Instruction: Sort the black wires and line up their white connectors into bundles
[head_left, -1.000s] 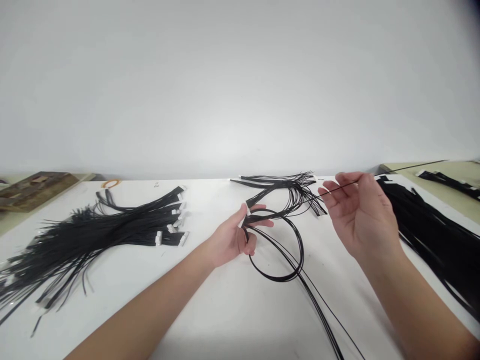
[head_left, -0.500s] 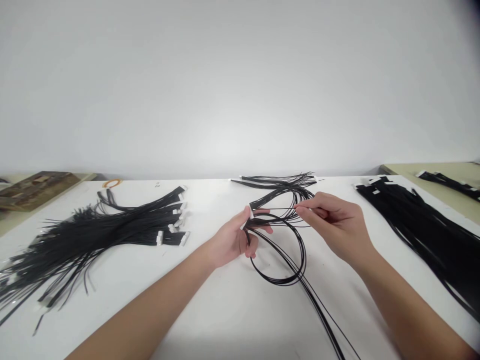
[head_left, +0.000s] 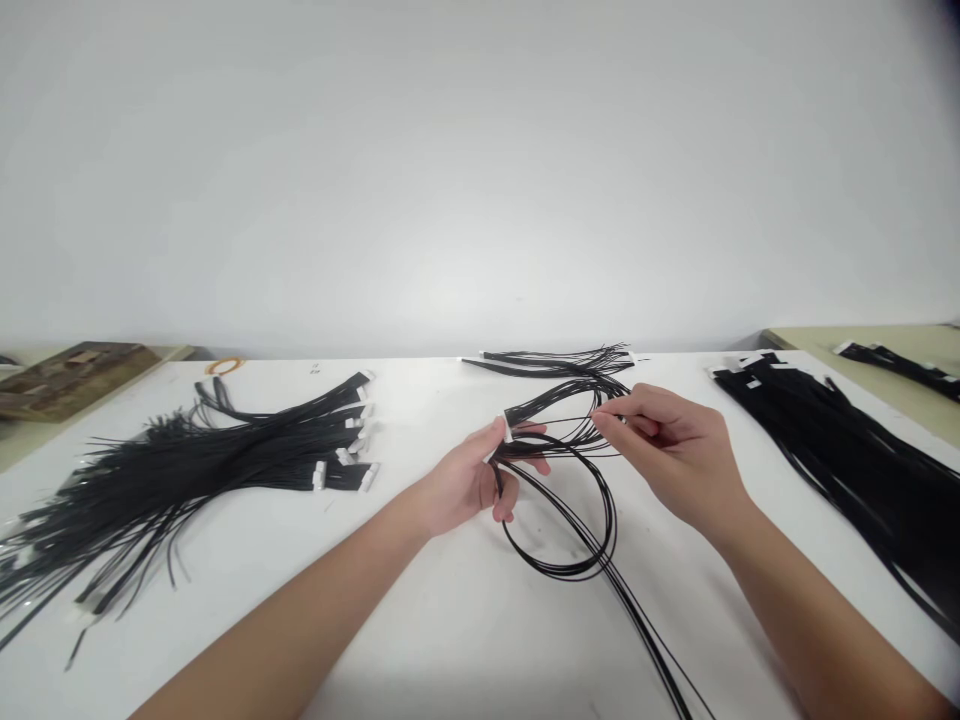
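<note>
Holding a white connector (head_left: 508,428) in the left hand (head_left: 469,482), near the middle of the white counter (head_left: 450,625), with the grip closed on it between thumb and fingers and with black wires (head_left: 541,402) spreading from it to the right. Pinching a thin black wire (head_left: 562,420) in the right hand (head_left: 671,450), with the grip drawn tight at thumb and forefinger and the rest curled in toward the palm. Stretching that wire nearly straight toward the connector (too fine to tell whether seated in it or only just beside it). See below the hands a round loop (head_left: 613,520) of wire, meeting the left fingers at one side and crossed by trailing wires (head_left: 637,620) running down past the bottom edge of view.

Find behind, near the far edge of the counter, a smaller group of wires (head_left: 525,371) with white ends. Find to the left a thick pile of black cables (head_left: 202,460), with white connectors along the right-hand ends, and beyond it an orange ring (head_left: 208,368). Find to the right a long, dense pile (head_left: 840,450), cut off by the edge of view. Note also a brown block (head_left: 82,385) at far left and a small black bundle (head_left: 900,370) at far right.
</note>
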